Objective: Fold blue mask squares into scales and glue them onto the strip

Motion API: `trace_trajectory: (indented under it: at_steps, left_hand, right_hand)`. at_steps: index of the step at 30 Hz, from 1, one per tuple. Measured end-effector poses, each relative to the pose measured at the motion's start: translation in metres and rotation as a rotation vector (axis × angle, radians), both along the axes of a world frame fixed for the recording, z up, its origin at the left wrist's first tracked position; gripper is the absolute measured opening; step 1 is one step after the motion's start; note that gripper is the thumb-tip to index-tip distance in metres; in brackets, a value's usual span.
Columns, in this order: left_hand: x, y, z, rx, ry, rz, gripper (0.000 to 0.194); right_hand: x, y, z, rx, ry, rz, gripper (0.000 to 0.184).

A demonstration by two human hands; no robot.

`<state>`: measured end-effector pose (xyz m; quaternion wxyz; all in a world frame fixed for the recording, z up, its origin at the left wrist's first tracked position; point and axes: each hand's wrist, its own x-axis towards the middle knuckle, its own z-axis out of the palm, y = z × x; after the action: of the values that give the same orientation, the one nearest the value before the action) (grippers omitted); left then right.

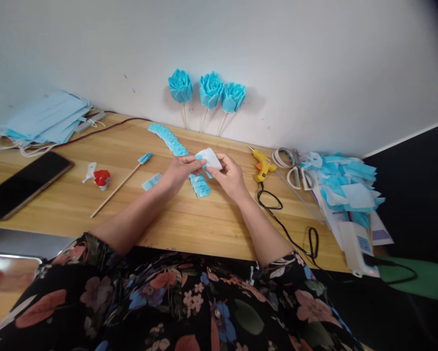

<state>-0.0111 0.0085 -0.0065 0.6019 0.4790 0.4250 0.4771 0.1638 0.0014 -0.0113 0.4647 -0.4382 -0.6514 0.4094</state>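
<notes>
Faced a pale wall (131,48), with a wood-grain tabletop (219,226) along its foot. Saw a heap of blue and white fabric pieces (350,183) at the far right and a stack of light-blue face masks (45,117) at the far left. Noted a black smartphone (25,183) lying in front of the masks. Held the left hand (182,170) and right hand (230,176) close together over a slanting row of overlapping blue pieces (169,139). Saw 3 blue fabric roses (210,90) on thin sticks, leaning on the wall. Noticed a yellow hot-glue gun (263,165) right of the hands, near white-handled scissors (298,175), and 1 bud-tipped wooden stick (118,187) left of the left forearm. Pinched a small white fabric piece (210,158) in midair, gripping its left edge with left thumb and fingertips, its right edge with right thumb and fingers.
</notes>
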Motion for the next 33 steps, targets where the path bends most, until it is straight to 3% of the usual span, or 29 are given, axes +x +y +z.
trace_trajectory:
  at_steps: [4,8,13,17,23,28,33]
  left_hand:
    - [-0.002,0.002,0.003,-0.071,-0.148,0.028,0.022]
    - [-0.005,0.005,0.005,-0.134,-0.257,0.051,0.021]
    - [-0.005,0.004,0.006,-0.173,-0.308,0.044,0.019]
    - [-0.001,0.001,0.007,-0.159,-0.323,-0.002,0.018]
    - [0.001,0.001,0.003,-0.123,-0.329,-0.024,0.017]
    - [0.001,0.003,-0.003,-0.005,-0.156,0.056,0.019]
    - [0.002,0.003,-0.003,0.086,-0.026,0.124,0.017]
  right_hand:
    - [0.008,0.003,0.001,0.063,-0.001,-0.100,0.031]
    - [0.016,0.006,0.003,0.277,-0.177,-0.199,0.034]
    - [0.014,0.007,0.001,0.596,-0.472,-0.087,0.051]
    - [0.010,0.005,0.000,0.703,-0.529,-0.035,0.039]
    - [0.009,0.006,-0.001,0.642,-0.484,-0.040,0.015]
    - [0.006,0.005,-0.004,0.610,-0.397,-0.063,0.011]
    - [0.003,0.001,-0.006,0.404,-0.226,-0.096,0.007]
